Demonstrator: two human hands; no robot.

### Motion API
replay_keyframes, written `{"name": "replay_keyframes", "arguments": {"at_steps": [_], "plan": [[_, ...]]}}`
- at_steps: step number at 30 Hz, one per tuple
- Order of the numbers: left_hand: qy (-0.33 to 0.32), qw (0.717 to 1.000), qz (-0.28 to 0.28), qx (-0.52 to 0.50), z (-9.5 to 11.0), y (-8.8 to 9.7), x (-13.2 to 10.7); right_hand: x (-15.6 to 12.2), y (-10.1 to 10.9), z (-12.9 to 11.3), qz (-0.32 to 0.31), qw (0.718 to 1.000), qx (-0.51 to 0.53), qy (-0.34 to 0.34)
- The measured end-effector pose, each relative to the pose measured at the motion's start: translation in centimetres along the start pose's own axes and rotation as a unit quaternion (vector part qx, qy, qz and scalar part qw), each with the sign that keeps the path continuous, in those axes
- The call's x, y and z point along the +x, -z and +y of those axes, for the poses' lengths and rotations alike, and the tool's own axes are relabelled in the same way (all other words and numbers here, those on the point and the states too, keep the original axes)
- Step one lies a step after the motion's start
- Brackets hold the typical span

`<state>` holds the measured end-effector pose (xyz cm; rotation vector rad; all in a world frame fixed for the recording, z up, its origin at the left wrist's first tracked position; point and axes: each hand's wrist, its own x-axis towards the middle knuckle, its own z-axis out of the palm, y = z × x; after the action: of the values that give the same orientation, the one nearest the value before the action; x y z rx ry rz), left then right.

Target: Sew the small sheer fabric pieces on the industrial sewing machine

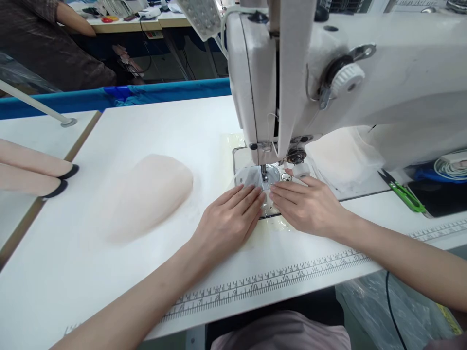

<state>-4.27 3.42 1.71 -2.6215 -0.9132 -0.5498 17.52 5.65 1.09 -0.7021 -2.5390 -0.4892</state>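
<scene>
Sheer white fabric [248,175] lies just left of the small metal presser foot [263,173], partly under the bare left hand [229,216]; the bare right hand [310,204] rests right of the foot (both flattened, neither visibly pinching). Uneven pressure could pucker the cloth; straying closer risks a pricked finger.

white worktable [91,282], blue cloth strip [182,89] behind, cluttered desk [126,27] beyond
</scene>
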Motion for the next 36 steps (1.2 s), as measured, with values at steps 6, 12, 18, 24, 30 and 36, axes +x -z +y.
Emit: {"name": "replay_keyframes", "arguments": {"at_steps": [6, 12, 18, 24, 30, 36], "plan": [[0.054, 0.997, 0.016, -0.044, -0.2, -0.6, 0.2, 0.2, -0.3, 0.2, 0.018, 1.0, 0.006, -0.015], [0.145, 0.983, -0.01, -0.109, -0.6, -0.7, 0.8, 1.2, -0.9, 1.0, 0.085, 0.996, -0.018, -0.023], [0.212, 0.963, -0.091, -0.139, -1.6, -0.6, 3.2, 1.9, -1.4, 1.5, 0.098, 0.988, -0.02, -0.119], [0.276, 0.959, -0.038, -0.05, -0.8, -2.2, 4.6, 2.3, -1.3, 1.5, 0.023, 0.983, 0.0, -0.184], [0.273, 0.96, -0.026, -0.048, -0.9, -2.9, 4.0, 2.6, -0.8, 1.5, -0.042, 0.978, 0.022, -0.202], [0.258, 0.965, -0.016, -0.043, -0.9, -3.0, 4.0, 2.8, -0.6, 1.5, -0.063, 0.975, 0.039, -0.21]]}}
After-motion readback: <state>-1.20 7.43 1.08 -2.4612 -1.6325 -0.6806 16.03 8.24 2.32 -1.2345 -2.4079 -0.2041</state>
